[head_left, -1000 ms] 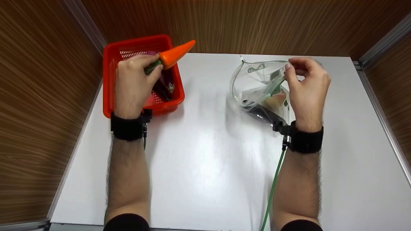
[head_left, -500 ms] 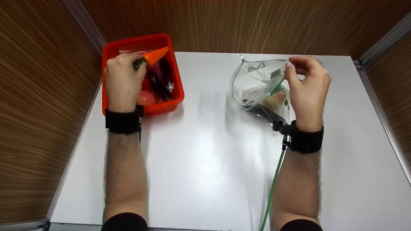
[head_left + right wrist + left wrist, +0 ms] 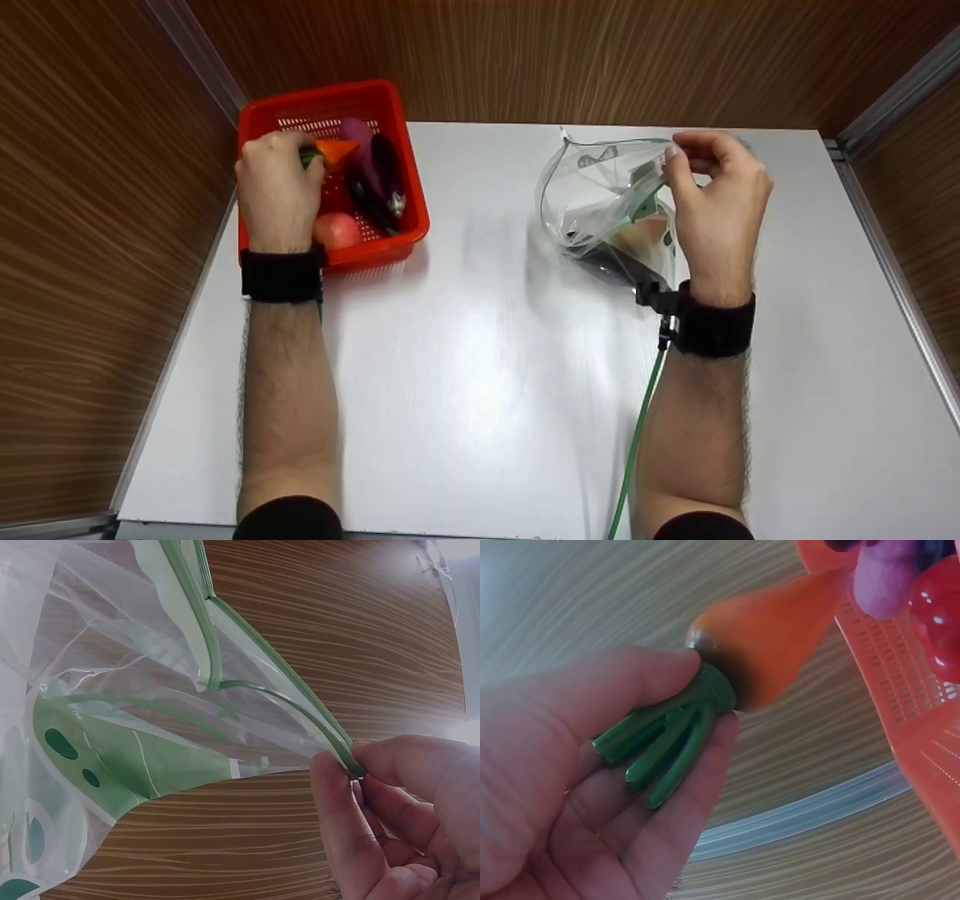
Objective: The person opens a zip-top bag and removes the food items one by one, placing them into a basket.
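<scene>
My left hand (image 3: 277, 187) is over the left part of the red basket (image 3: 414, 240), pinching a carrot (image 3: 765, 637) by its green stem (image 3: 675, 727) between thumb and fingers. The orange end points right, over the basket's inside. My right hand (image 3: 720, 202) pinches the top corner of a clear zip bag (image 3: 277, 705) with green print, whose mouth gapes. Inside the bag a dark eggplant (image 3: 611, 262) and a pale reddish round thing (image 3: 645, 236) show through the plastic.
In the basket lie dark eggplants (image 3: 386, 169), a purple elongated piece (image 3: 356, 133) and a pinkish-red round fruit (image 3: 337, 229). Wood-grain panels (image 3: 510, 60) wall the white table (image 3: 465, 375) at back and sides. A green cable (image 3: 637, 450) runs from the right wrist to the front edge.
My left hand has moved left and slightly back with the carrot, from the basket's right side to its left part, uncovering the round fruit. The right hand and bag stay put.
</scene>
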The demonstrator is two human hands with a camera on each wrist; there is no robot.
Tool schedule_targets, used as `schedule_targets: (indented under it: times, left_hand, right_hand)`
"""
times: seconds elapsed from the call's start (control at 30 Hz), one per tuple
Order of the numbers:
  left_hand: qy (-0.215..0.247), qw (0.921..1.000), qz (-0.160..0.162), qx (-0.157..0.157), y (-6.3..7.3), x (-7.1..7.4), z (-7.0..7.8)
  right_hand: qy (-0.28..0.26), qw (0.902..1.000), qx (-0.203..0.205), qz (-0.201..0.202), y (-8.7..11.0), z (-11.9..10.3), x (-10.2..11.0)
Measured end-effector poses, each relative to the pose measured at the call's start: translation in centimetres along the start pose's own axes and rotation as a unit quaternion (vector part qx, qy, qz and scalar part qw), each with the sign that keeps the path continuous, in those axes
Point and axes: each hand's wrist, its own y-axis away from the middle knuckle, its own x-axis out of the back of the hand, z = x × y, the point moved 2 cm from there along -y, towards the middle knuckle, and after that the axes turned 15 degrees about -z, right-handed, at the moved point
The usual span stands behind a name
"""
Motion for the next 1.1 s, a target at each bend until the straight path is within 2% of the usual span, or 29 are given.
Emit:
schedule_targets:
  times: [0.17, 0.37, 0.6, 0.83, 1.1]
  left_hand:
    - [-0.016, 0.9998, -0.009, 0.011, -0.4, -0.4, -0.4]
    - [-0.032, 0.9993, -0.018, 0.009, -0.5, -1.0, -0.6]
    - [-0.035, 0.9975, -0.061, 0.01, -0.5, -1.9, 0.1]
    - [-0.048, 0.9943, -0.093, -0.019, -0.1, -3.3, 1.1]
    - [-0.05, 0.9849, -0.158, -0.05, 0.7, -4.3, 1.6]
  right_hand:
    - [0.004, 1.0, -0.001, 0.0, -0.1, -0.1, -0.1]
    - [-0.002, 1.0, -0.005, -0.005, -0.2, 0.1, -0.2]
    - [0.001, 1.0, -0.005, -0.005, -0.3, 0.2, -0.1]
    - [0.0, 1.0, -0.005, -0.006, -0.2, 0.2, -0.1]
    - [-0.001, 1.0, -0.006, -0.007, -0.3, 0.2, -0.1]
